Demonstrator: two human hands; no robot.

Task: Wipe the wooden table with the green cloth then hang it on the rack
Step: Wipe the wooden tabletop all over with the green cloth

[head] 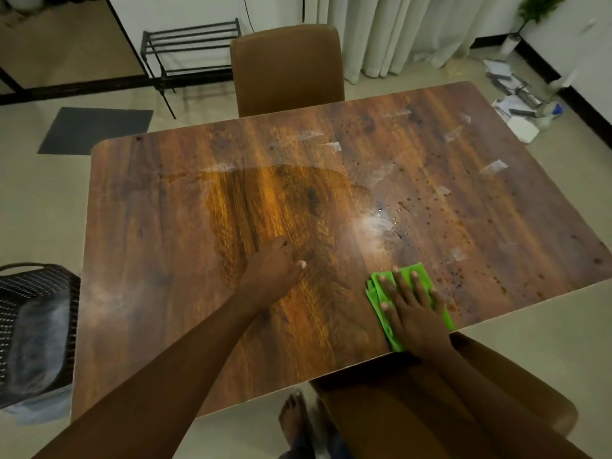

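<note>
The wooden table (159, 226) fills the middle of the head view, with a wet sheen at its centre and many dark droplets on its right half. A folded green cloth (376, 294) lies near the table's front right edge. My right hand (409, 309) presses flat on top of it, fingers spread. My left hand (271, 270) rests on the bare wood to the left of the cloth, fingers curled, holding nothing. A black metal rack (192, 51) stands on the floor against the far wall, beyond the table's back left.
A brown chair (286, 67) stands at the table's far side and another brown chair (480, 402) at the near right. A black woven basket (36, 329) sits left of the table. A dark mat (96, 129) lies on the floor. Papers and clutter (516, 97) lie at far right.
</note>
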